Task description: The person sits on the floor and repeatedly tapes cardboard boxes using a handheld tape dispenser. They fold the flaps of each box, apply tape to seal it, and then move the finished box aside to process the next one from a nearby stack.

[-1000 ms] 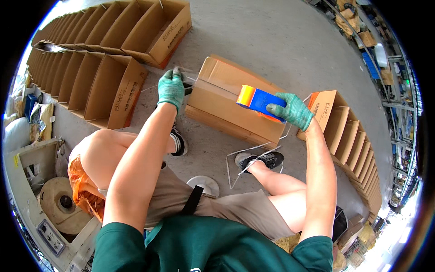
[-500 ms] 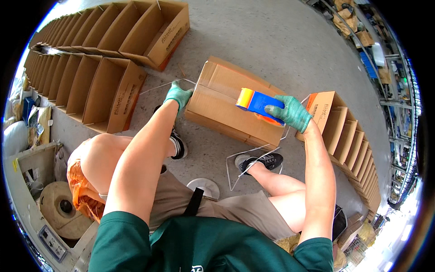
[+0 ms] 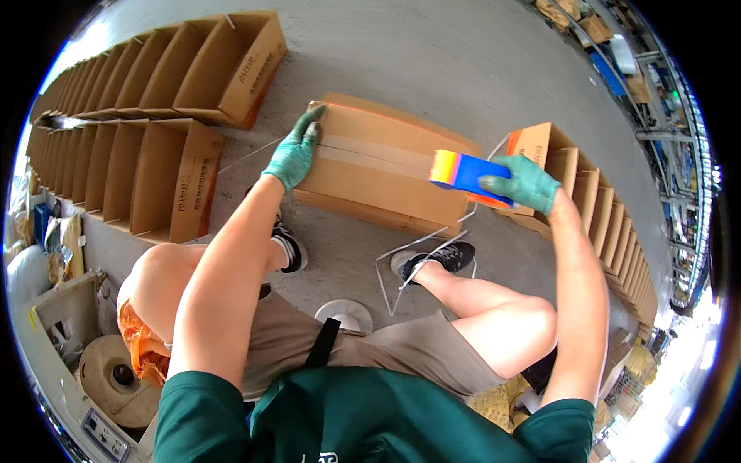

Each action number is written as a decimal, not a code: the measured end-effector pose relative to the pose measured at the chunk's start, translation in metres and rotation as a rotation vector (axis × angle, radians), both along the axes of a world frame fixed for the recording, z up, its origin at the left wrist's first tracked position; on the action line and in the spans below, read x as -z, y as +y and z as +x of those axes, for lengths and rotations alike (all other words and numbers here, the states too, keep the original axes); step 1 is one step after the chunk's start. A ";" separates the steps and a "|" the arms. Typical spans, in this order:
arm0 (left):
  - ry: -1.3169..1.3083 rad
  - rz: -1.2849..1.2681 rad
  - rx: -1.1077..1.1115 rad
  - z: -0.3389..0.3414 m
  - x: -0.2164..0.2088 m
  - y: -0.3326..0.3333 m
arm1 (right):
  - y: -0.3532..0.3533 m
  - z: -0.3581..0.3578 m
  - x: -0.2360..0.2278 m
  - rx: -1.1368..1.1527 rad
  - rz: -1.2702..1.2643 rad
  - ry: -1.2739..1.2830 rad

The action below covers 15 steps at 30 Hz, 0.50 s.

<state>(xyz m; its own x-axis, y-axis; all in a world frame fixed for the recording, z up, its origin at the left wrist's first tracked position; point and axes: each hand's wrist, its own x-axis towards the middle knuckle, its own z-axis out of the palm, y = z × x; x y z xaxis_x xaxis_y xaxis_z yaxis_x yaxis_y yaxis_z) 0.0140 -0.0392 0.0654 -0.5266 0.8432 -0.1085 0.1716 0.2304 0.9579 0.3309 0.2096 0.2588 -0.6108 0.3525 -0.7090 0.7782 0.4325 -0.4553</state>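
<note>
A closed cardboard box lies on the floor in front of me, its long side running left to right. My left hand, in a green glove, grips the box's left end near the far corner. In my right hand, also gloved, is a blue and orange tape dispenser, held over the box's right end. A shiny strip of clear tape runs along the middle seam of the top toward the dispenser.
Two rows of open cartons stand to the left, and another row of nested cartons to the right. Loose white strapping loops around my right shoe. A machine with a large reel sits at lower left; shelving lines the right.
The tape dispenser has moved right with my right hand, toward the box's right end. My left hand has shifted from the box's left side to its far left corner.
</note>
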 end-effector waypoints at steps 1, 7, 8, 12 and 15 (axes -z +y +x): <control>0.009 -0.017 0.032 0.001 0.001 0.004 | 0.011 0.027 -0.012 0.032 0.017 -0.062; 0.089 -0.119 0.072 0.001 -0.007 0.007 | 0.039 0.118 -0.031 0.115 0.247 -0.333; 0.104 -0.131 0.072 0.000 -0.008 0.007 | 0.037 0.115 -0.025 0.068 0.231 -0.281; 0.060 -0.169 0.082 0.010 -0.022 0.014 | 0.033 0.105 0.030 -0.094 0.392 -0.268; 0.074 -0.169 0.078 0.006 -0.019 0.013 | 0.017 0.070 0.043 -0.061 0.302 -0.194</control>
